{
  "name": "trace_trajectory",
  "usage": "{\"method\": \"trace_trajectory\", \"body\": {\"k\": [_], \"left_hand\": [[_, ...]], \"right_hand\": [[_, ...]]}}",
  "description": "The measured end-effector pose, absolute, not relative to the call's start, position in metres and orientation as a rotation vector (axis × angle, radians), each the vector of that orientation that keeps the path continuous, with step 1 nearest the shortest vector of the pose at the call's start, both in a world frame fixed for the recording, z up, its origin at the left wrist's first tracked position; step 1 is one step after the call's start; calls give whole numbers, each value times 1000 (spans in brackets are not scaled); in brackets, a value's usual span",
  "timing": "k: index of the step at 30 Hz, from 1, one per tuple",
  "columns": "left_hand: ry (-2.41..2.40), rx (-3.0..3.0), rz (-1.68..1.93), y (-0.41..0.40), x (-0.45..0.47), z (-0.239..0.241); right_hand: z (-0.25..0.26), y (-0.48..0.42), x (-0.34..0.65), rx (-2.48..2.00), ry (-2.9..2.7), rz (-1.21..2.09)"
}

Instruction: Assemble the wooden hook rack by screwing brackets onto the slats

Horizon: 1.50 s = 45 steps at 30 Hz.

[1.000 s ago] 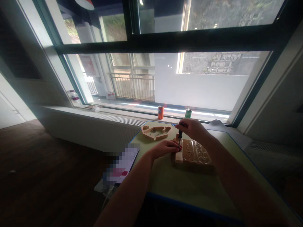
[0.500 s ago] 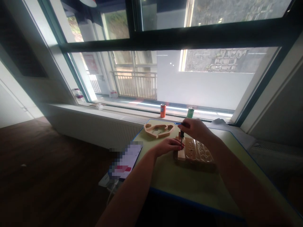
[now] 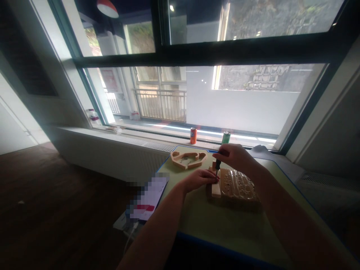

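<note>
My right hand (image 3: 232, 155) is closed round the dark handle of a screwdriver (image 3: 218, 165), which stands nearly upright with its shaft pointing down. The tip meets a pale wooden block (image 3: 216, 190), though my fingers hide the exact spot. My left hand (image 3: 198, 178) is closed at the fingertips around the lower end of the shaft, against the block; whether a screw is pinched there is too small to tell. Beside the block, on its right, lies a brown board (image 3: 237, 183) under crinkled clear plastic, with small parts showing through.
A curved wooden frame (image 3: 187, 160) with small bits inside lies at the table's (image 3: 202, 221) far left. On the sill stand an orange can (image 3: 193, 135) and a green can (image 3: 226, 137). A tablet-like panel (image 3: 150, 197), partly blurred, sits at the left edge.
The whole scene sits slightly lower as the head view has tilted up. The screwdriver leans a little more, and my right hand's fingers have shifted on its handle.
</note>
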<state>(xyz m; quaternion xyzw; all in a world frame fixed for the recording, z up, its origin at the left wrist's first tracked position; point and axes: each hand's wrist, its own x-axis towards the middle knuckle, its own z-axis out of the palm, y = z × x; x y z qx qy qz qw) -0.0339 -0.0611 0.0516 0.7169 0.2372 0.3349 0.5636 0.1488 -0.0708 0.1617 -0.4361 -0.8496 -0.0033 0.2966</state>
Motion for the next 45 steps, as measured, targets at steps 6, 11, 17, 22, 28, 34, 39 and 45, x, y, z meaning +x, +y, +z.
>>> {"method": "trace_trajectory", "body": {"k": [6,11,17,22,28,34,39,45], "left_hand": [[565,1671,802,-58,-33,47],[568,1655,783,-62,-34,52],[565,1670,787,-62,-33,53],[582,1667,797,-63,-33,53],[564,1671,790,-64,-34,55],[566,1670,802,-64,-33,54],[572,1666,788,-63,-34,54],[584,1667,776,-62,-34,52]], "right_hand": [[160,-73,146,-949,-2286,73],[163,-73,151,-1078,-2318,22],[160,-70,146,-1041,-2278,-37],[164,-75,151,-976,-2346,62],[160,-68,153,-1243,-2288,-165],[162,-71,151,-1007,-2332,15],[163,-71,157,-1164,-2334,-80],[161,-72,151,-1125,-2315,-98]]}}
